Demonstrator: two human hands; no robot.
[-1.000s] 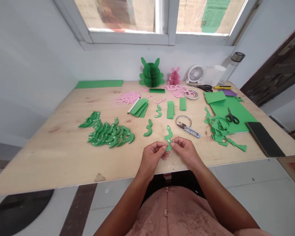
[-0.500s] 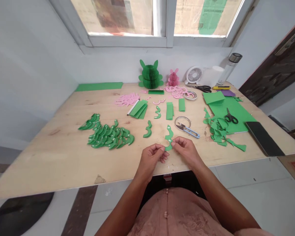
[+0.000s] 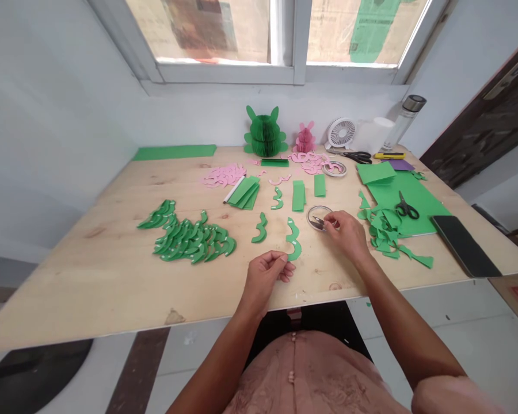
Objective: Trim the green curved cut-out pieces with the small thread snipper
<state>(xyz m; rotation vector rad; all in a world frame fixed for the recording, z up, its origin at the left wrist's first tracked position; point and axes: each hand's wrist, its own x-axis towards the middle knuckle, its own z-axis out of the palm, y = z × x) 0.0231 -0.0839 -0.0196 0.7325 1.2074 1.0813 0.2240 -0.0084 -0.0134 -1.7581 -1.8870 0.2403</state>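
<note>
My left hand (image 3: 270,269) pinches the lower end of a wavy green paper cutout (image 3: 294,247) that has small white strips on it. My right hand (image 3: 347,233) is closed around the handle of the thread snips (image 3: 317,222), whose blades point left over a roll of tape (image 3: 309,217); the blue handle is hidden by the fingers. Another wavy green cutout (image 3: 261,229) lies left of the held one, and a third green cutout (image 3: 277,198) lies farther back.
A heap of curved green cutouts (image 3: 190,241) covers the left-centre. Green scraps (image 3: 384,230), black scissors (image 3: 406,207) and a phone (image 3: 464,244) lie at the right. Behind are pink cutouts (image 3: 224,175), a green honeycomb paper figure (image 3: 265,135) and a small fan (image 3: 341,133).
My right hand has left the green cutout and moved right and away from me onto the thread snips. The left hand keeps its pinch on the cutout.
</note>
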